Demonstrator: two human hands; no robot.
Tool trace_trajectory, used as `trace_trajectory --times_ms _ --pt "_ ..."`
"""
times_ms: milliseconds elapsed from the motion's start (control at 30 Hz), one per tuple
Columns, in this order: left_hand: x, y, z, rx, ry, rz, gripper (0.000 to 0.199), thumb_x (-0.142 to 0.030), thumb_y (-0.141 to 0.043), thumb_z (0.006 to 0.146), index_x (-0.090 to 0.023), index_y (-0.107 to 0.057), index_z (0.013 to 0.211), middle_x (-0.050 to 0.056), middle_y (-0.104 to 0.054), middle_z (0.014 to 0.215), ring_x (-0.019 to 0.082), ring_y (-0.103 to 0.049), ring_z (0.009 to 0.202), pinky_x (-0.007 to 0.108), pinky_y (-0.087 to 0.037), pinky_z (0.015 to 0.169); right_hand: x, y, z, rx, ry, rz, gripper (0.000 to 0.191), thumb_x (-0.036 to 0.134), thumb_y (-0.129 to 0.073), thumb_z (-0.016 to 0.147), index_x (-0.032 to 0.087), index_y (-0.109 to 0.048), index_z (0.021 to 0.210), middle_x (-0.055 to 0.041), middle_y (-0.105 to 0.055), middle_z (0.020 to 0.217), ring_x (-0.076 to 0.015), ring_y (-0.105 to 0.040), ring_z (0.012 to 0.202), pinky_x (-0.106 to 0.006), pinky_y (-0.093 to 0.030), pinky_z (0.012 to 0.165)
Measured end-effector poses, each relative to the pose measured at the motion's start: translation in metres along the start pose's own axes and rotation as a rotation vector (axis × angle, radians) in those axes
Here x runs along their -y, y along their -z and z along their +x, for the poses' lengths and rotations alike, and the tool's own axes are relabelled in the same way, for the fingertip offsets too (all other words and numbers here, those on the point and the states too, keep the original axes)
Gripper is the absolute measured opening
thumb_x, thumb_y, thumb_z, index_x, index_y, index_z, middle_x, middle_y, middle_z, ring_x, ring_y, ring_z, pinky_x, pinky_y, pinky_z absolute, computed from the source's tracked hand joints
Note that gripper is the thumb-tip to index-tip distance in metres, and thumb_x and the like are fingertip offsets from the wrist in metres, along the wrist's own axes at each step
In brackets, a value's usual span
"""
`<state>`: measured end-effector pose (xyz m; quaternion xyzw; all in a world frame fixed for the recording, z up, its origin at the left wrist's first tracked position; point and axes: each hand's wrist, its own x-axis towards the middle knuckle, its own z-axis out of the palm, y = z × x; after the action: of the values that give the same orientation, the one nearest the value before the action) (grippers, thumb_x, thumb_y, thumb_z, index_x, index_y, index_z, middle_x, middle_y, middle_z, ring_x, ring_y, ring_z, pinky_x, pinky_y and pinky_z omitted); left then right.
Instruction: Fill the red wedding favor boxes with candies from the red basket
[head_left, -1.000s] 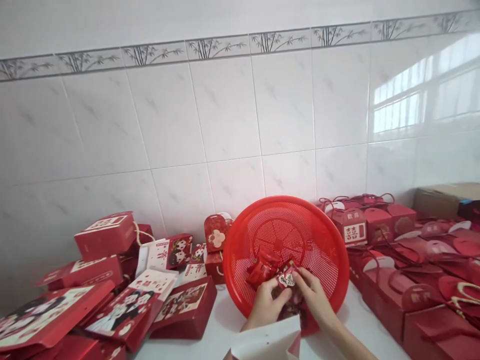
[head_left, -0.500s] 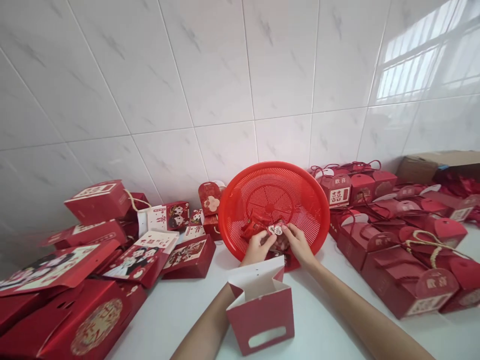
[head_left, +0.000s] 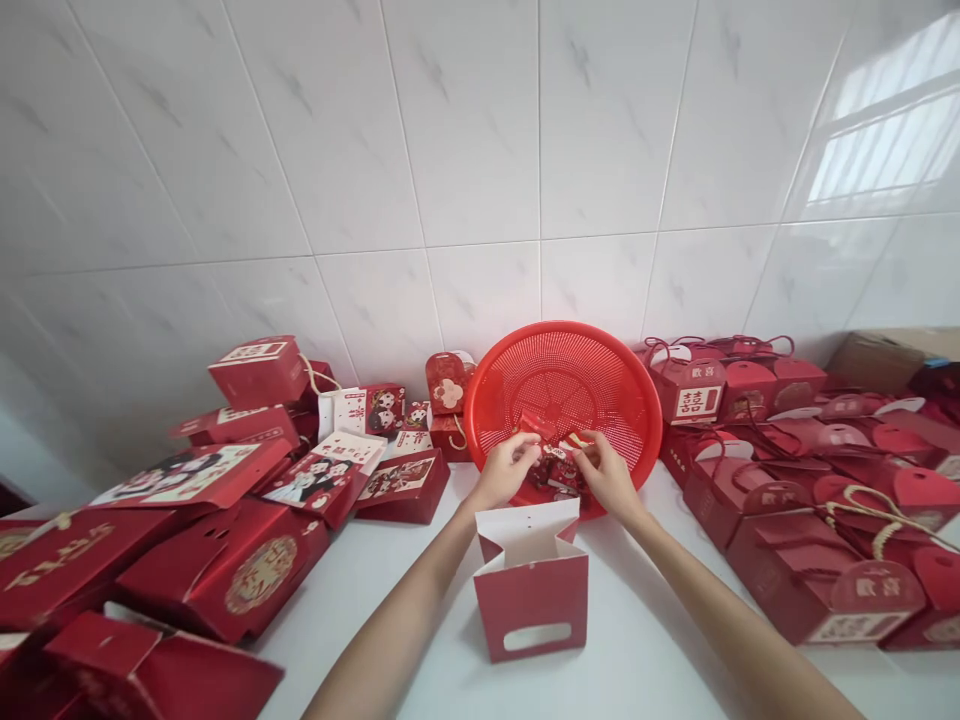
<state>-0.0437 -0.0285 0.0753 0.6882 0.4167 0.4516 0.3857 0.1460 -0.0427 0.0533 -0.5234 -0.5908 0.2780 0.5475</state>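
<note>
A red plastic strainer basket (head_left: pixel 562 345) leans tilted toward me, with several wrapped candies (head_left: pixel 559 465) in its lower part. My left hand (head_left: pixel 504 470) is over its left side, thumb and fingertips pinched together; whatever they hold is too small to make out. On the right, my right hand (head_left: pixel 609 480) pinches a small wrapped candy (head_left: pixel 576 441) with a yellow and red wrapper. Between my forearms a red paper gift box (head_left: pixel 532 610) stands upright with its top open. Its white inner walls show, and an oval cut-out is in its front.
Red gift boxes (head_left: pixel 225 570) with printed pictures lie piled on the left. Rows of red handled boxes (head_left: pixel 817 580) stand on the right, some with rope handles. A brown cardboard carton (head_left: pixel 889 360) sits at the far right, against the tiled wall (head_left: pixel 480 150).
My hands have moved apart over the basket; before, they were together at a white-labelled packet. The view has swung left, and more of the left pile shows.
</note>
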Motion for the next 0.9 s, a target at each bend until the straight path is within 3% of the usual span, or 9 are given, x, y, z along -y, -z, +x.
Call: trace_trajectory --times_ms 67,167,300,367,533,733,900 --pt "-0.012 0.011 -0.005 0.001 -0.070 0.153 0.028 -0.033 -0.057 0.086 -0.016 -0.070 0.104 0.009 -0.074 0.100 0.021 -0.069 0.091 0.032 -0.051 0.086 0.002 0.004 0.000 0.024 0.081 -0.230 0.028 0.038 -0.055 0.082 0.021 -0.059 0.104 -0.0050 -0.070 0.084 -0.0223 -0.064 0.075 -0.033 -0.045 0.072" --pt "-0.027 0.022 -0.011 0.079 -0.189 0.438 0.025 -0.029 -0.053 0.089 -0.018 -0.073 0.097 0.009 -0.075 0.103 0.023 -0.068 0.095 0.032 -0.047 0.087 0.009 0.012 0.001 0.131 0.183 -0.548 0.017 0.033 -0.052 0.088 0.020 -0.063 0.089 -0.0094 -0.070 0.092 -0.0240 -0.065 0.082 -0.031 -0.041 0.071" --pt "-0.040 0.030 -0.015 0.314 -0.266 0.762 0.029 -0.024 -0.049 0.089 -0.017 -0.072 0.072 0.008 -0.073 0.077 0.022 -0.064 0.074 0.030 -0.041 0.074 0.024 0.020 -0.002 0.284 0.254 -0.787 0.027 0.028 -0.048 0.095 0.020 -0.062 0.073 -0.0102 -0.070 0.079 -0.0233 -0.064 0.071 -0.029 -0.033 0.062" --pt "-0.044 0.032 -0.015 0.375 -0.268 0.824 0.031 -0.023 -0.048 0.089 -0.017 -0.070 0.069 0.007 -0.071 0.074 0.019 -0.060 0.069 0.028 -0.038 0.069 0.034 0.024 -0.006 0.325 0.254 -0.841 0.029 0.025 -0.048 0.095 0.019 -0.062 0.071 -0.0099 -0.071 0.078 -0.0216 -0.062 0.066 -0.029 -0.029 0.059" --pt "-0.057 0.037 -0.014 0.444 -0.185 0.725 0.030 -0.028 -0.048 0.090 -0.017 -0.070 0.073 0.003 -0.070 0.076 0.015 -0.058 0.070 0.024 -0.036 0.064 0.058 0.035 -0.017 0.387 0.207 -0.895 0.032 0.025 -0.043 0.099 0.019 -0.061 0.073 -0.0069 -0.068 0.075 -0.0181 -0.060 0.064 -0.028 -0.026 0.056" --pt "-0.065 0.046 -0.017 0.494 -0.132 0.605 0.030 -0.037 -0.052 0.089 -0.018 -0.075 0.088 0.004 -0.074 0.085 0.019 -0.064 0.084 0.024 -0.044 0.073 0.070 0.048 -0.024 0.418 0.196 -0.851 0.039 0.031 -0.040 0.101 0.019 -0.055 0.067 -0.0047 -0.065 0.070 -0.0171 -0.059 0.063 -0.027 -0.029 0.057" --pt "-0.070 0.053 -0.021 0.493 -0.070 0.559 0.030 -0.036 -0.052 0.089 -0.018 -0.075 0.096 0.005 -0.075 0.102 0.021 -0.066 0.096 0.026 -0.046 0.080 0.069 0.052 -0.034 0.425 0.282 -0.725 0.037 0.037 -0.036 0.102 0.020 -0.060 0.079 -0.0054 -0.068 0.080 -0.0188 -0.063 0.074 -0.026 -0.039 0.066"
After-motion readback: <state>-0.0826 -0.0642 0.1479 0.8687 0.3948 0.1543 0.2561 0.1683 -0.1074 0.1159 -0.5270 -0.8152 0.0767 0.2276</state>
